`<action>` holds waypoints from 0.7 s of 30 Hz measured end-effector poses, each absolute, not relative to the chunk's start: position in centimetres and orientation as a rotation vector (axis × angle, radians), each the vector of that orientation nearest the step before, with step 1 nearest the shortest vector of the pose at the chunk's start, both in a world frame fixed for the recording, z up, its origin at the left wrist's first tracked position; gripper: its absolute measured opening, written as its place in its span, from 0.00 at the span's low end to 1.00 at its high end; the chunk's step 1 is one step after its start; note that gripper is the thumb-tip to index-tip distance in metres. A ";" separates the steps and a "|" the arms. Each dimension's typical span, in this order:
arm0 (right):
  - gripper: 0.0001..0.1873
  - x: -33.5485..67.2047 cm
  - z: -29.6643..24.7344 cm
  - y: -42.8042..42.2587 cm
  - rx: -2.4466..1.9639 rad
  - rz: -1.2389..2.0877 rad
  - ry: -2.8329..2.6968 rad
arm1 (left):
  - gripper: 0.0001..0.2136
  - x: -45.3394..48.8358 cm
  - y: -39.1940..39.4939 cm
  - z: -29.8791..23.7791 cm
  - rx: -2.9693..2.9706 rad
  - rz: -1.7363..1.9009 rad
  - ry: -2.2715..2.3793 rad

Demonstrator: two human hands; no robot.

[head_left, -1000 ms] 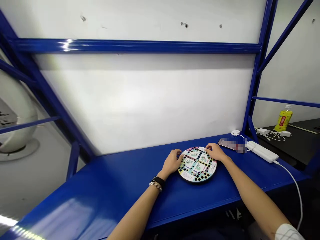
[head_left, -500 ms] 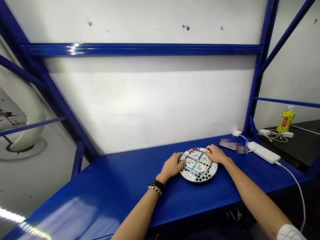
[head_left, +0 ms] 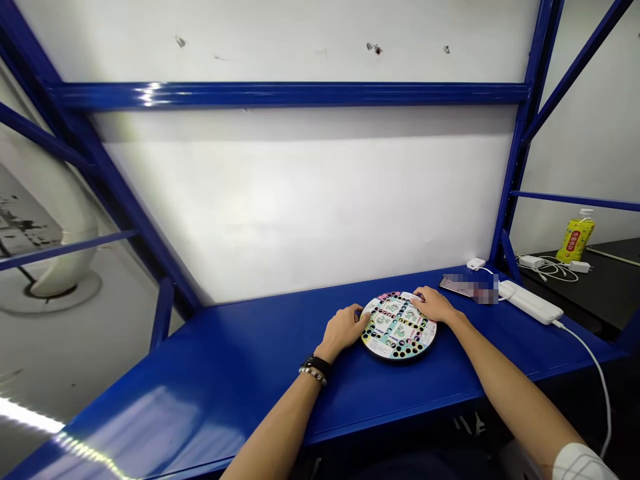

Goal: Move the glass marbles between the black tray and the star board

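While a glossy blue metal table [head_left: 245, 353] spans the foreground, a round multicoloured black-rimmed board [head_left: 399, 327] lies flat on it, printed face upward, its circular outline favouring no axis. The bare left hand [head_left: 344, 329] and bare right hand [head_left: 435, 306] grasp opposite sides.

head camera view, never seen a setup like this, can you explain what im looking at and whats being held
There is no machine here, just a person's two bare hands, seen by a camera worn on the head that looks forward and down. On the blue table lies a round, patterned board with black spots. The left hand touches its left edge, the right hand its far right edge; how firmly they hold it, I can't tell. Farther right lie a partly pixelated phone and a long white block with a cable. A yellow bottle stands on a separate black surface.
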State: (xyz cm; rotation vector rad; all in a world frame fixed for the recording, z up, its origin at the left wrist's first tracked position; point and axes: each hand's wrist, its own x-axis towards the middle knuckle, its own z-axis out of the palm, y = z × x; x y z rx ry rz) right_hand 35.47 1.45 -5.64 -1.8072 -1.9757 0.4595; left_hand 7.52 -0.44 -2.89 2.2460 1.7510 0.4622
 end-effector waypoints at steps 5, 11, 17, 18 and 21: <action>0.17 35.3 -5.5 1.3 -1.809 0.442 -1.977 | 0.18 7.6 -0.5 -2.9 2.216 0.509 1.754; 0.19 35.3 -5.6 1.4 -1.814 0.440 -1.969 | 0.15 7.6 -0.5 -3.0 2.203 0.539 1.760; 0.18 35.4 -5.8 1.7 -1.748 0.376 -1.894 | 0.14 7.3 -0.1 -3.5 2.171 0.689 1.695; 0.18 35.4 -5.7 1.8 -1.716 0.363 -1.857 | 0.14 7.2 0.0 -3.6 2.145 0.749 1.671; 0.16 35.2 -5.2 1.9 -1.570 0.436 -1.713 | 0.15 7.4 0.1 -3.3 1.935 0.947 1.490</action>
